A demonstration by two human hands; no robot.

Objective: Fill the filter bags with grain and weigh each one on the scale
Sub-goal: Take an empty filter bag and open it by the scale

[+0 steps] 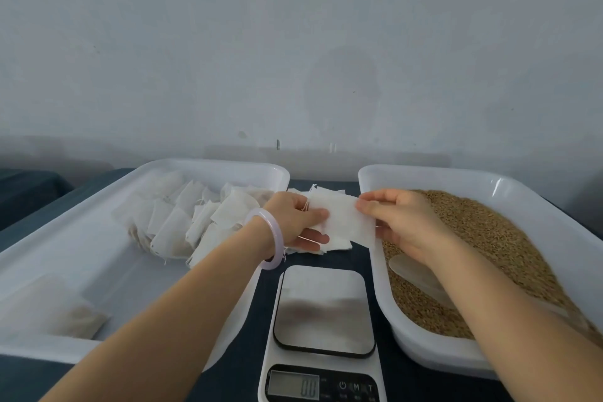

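Judged step: opening empty bag (347, 222) beyond the scale (323, 310); left hand (292, 219), right hand (403, 222) fingers pinch its ends. Next: scoop grain (489, 238).

Head view, single, wide-angle. Position: above the counter's (238, 382) near edge. Facing: forward and down, toward the far edge and the wall (293, 42), which fills the upper half. Range: close; scale (323, 313) directly below.

The scale (323, 310) is cut off at the bottom.
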